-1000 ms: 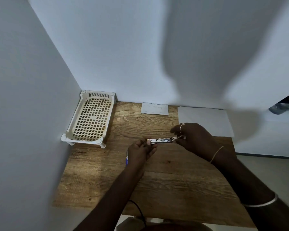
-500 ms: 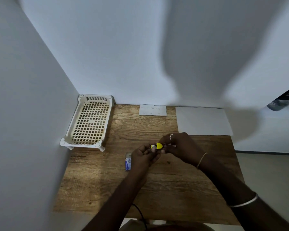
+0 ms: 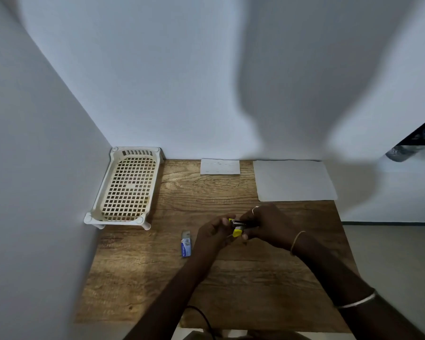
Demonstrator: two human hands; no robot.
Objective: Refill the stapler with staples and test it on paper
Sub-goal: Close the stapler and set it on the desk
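A small yellow stapler [image 3: 236,227] is held above the middle of the wooden table [image 3: 231,278]. My right hand [image 3: 265,225] wraps around most of it, so only its yellow tips and a bit of metal show. My left hand [image 3: 212,233] pinches the stapler's left end. A blue and white staple box [image 3: 185,244] lies on the table just left of my left hand. A large white sheet of paper [image 3: 293,180] lies at the back right, and a smaller white slip [image 3: 220,166] rests against the back wall.
A cream plastic lattice tray [image 3: 127,187] stands in the back left corner against both walls. White walls close off the left and back sides. The table's right edge drops to a grey floor. A dark cable [image 3: 204,317] hangs at the front edge.
A second ago the stapler was held stretched open, showing its metal channel. Now it is folded together between both hands, which have moved closer to each other and nearer to me.
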